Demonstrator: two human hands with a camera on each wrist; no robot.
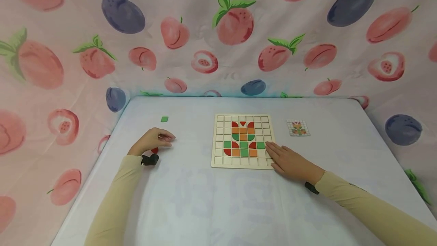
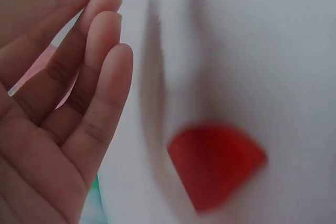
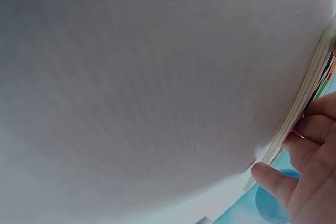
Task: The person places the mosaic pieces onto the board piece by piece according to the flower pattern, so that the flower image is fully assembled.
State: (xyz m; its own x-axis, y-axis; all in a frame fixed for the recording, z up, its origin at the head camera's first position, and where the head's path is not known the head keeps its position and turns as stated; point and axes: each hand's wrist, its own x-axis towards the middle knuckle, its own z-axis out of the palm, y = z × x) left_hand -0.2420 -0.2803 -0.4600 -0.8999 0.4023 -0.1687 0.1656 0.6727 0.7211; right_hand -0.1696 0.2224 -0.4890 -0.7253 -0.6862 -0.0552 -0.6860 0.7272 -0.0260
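Note:
A square wooden grid board (image 1: pixel 246 164) lies on the table, with red, orange and green pieces forming a flower-like figure on it. My right hand (image 1: pixel 293 162) rests at its right edge, fingers extended over the rim; in the right wrist view the thumb (image 3: pixel 275 181) is beside the board's side. My left hand (image 1: pixel 152 141) hovers over the left part of the table, fingers loosely bent and holding nothing. Beneath it lies a red rounded piece (image 2: pixel 216 165), mostly covered by the hand in the head view. Beyond that hand is a green square piece (image 1: pixel 164 119).
To the right of the board lies a small pattern card (image 1: pixel 298 128) with a similar flower figure on a grid. A fruit-print cloth (image 1: pixel 191 7) hangs behind and beside the white table (image 1: pixel 218 208).

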